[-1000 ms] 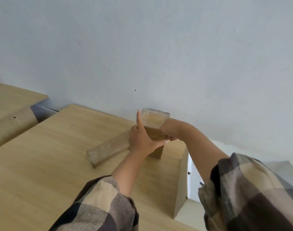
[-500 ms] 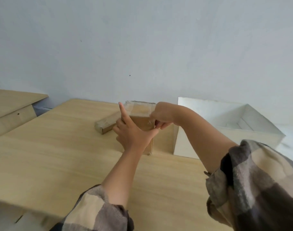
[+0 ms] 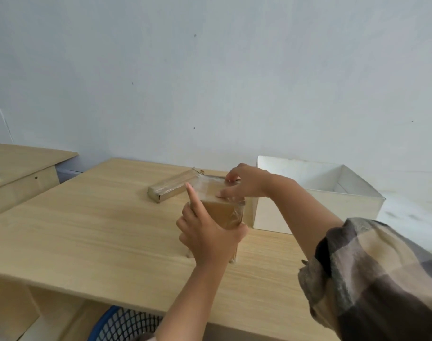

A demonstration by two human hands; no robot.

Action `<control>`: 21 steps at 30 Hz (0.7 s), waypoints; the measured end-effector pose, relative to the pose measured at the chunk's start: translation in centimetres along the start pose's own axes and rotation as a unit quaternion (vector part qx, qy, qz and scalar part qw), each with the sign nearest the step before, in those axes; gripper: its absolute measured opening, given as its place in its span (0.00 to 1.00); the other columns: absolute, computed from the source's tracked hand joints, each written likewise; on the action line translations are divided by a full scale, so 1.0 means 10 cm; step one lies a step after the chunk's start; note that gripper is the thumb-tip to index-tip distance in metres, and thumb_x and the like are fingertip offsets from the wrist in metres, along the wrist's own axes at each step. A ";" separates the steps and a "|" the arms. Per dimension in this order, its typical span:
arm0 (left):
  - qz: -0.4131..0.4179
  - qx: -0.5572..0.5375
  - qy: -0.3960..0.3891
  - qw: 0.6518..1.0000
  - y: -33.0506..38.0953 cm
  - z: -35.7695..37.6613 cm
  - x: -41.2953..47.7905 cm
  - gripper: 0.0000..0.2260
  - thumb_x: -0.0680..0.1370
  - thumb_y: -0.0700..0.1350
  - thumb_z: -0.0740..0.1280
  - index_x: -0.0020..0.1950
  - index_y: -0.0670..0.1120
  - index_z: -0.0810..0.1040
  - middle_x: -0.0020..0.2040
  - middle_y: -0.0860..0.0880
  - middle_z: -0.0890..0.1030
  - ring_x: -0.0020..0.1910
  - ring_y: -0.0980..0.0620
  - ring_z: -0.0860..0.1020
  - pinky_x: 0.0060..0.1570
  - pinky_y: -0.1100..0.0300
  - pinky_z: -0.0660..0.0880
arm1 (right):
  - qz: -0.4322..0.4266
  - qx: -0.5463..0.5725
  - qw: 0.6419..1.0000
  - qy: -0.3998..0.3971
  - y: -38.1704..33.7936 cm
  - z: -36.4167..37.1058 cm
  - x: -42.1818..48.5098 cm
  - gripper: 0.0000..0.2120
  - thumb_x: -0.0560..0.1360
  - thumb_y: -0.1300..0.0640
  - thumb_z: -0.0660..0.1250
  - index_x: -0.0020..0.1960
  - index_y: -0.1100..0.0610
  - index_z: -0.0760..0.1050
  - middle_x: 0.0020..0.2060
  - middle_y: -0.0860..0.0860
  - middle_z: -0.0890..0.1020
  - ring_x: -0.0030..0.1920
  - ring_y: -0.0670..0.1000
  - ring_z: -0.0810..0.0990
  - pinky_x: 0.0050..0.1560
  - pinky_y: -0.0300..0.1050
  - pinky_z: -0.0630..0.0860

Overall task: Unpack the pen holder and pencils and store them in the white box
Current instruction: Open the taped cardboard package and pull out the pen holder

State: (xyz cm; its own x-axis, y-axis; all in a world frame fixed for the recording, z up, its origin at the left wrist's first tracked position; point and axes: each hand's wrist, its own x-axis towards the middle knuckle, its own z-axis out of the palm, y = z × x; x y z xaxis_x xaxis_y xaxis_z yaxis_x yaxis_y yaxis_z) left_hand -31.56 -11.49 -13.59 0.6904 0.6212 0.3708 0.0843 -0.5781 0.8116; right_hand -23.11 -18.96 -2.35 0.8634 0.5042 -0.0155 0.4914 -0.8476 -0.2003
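A brown cardboard package wrapped in clear tape (image 3: 222, 212) stands upright on the wooden table (image 3: 99, 230). My left hand (image 3: 205, 232) grips its front and side, index finger pointing up along its left edge. My right hand (image 3: 244, 184) rests on its top, fingertips pinching at the tape there. A long flat taped cardboard package (image 3: 172, 185) lies on the table just behind it to the left. The open white box (image 3: 316, 205) sits to the right of the table; no contents are visible inside.
A grey wall runs behind the table. A second wooden surface (image 3: 25, 163) stands at the far left. A blue mesh basket (image 3: 126, 323) sits under the table's near edge.
The view has tilted down and the upright package now stands nearer to me on the table. My right hand has shifted onto the package's top.
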 end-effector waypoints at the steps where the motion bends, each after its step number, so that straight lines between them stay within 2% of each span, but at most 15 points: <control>1: 0.000 -0.004 0.004 1.000 0.00 0.01 0.00 0.61 0.54 0.56 0.73 0.74 0.55 0.33 0.68 0.46 0.64 0.62 0.42 0.64 0.55 0.44 0.67 | 0.005 -0.004 1.000 -0.015 0.01 -0.01 0.00 0.33 0.66 0.32 0.64 0.62 0.53 0.73 0.62 0.49 0.72 0.61 0.54 0.73 0.64 0.55 0.69; 6: 0.005 -0.020 0.020 1.000 -0.01 0.05 -0.01 0.60 0.54 0.57 0.73 0.75 0.56 0.36 0.67 0.46 0.66 0.63 0.43 0.64 0.55 0.43 0.68 | 0.021 -0.008 0.994 -0.104 0.04 -0.09 0.09 0.44 0.63 0.28 0.64 0.72 0.48 0.61 0.70 0.48 0.61 0.70 0.56 0.64 0.69 0.59 0.63; 10: 0.008 -0.022 0.031 0.999 -0.01 0.09 -0.01 0.59 0.54 0.58 0.72 0.75 0.56 0.38 0.66 0.46 0.66 0.63 0.42 0.65 0.55 0.42 0.68 | 0.021 0.013 0.995 -0.099 0.06 -0.10 0.17 0.45 0.60 0.29 0.69 0.70 0.49 0.62 0.68 0.48 0.65 0.68 0.55 0.67 0.69 0.57 0.65; 15: 0.011 -0.030 0.039 0.999 -0.03 0.13 0.00 0.59 0.53 0.58 0.73 0.75 0.55 0.40 0.65 0.47 0.67 0.63 0.43 0.64 0.56 0.42 0.68 | 0.031 -0.001 0.992 -0.124 0.07 -0.12 0.24 0.47 0.58 0.29 0.69 0.70 0.50 0.61 0.68 0.47 0.65 0.68 0.55 0.67 0.68 0.58 0.65; 18: 0.012 -0.031 0.046 0.998 -0.02 0.15 0.00 0.58 0.53 0.58 0.73 0.75 0.55 0.42 0.64 0.48 0.68 0.62 0.43 0.65 0.55 0.42 0.69 | 0.034 -0.046 0.988 -0.146 0.04 -0.16 0.28 0.48 0.59 0.27 0.67 0.71 0.50 0.59 0.69 0.48 0.65 0.68 0.56 0.66 0.68 0.57 0.65; 21: 0.011 -0.018 0.053 0.998 -0.01 0.17 0.00 0.58 0.53 0.58 0.74 0.75 0.54 0.43 0.63 0.46 0.68 0.62 0.42 0.66 0.54 0.41 0.70 | 0.029 -0.108 0.979 -0.173 -0.03 -0.21 0.26 0.46 0.65 0.28 0.62 0.75 0.52 0.56 0.72 0.51 0.63 0.71 0.57 0.64 0.68 0.54 0.63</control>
State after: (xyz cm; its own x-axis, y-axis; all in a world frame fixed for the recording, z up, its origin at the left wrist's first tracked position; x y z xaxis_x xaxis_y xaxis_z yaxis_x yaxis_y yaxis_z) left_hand -30.39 -12.34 -14.41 0.6109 0.6627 0.4332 0.0430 -0.5741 0.8177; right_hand -20.79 -17.75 -0.24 0.8189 0.4480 -0.3588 0.4870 -0.8732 0.0213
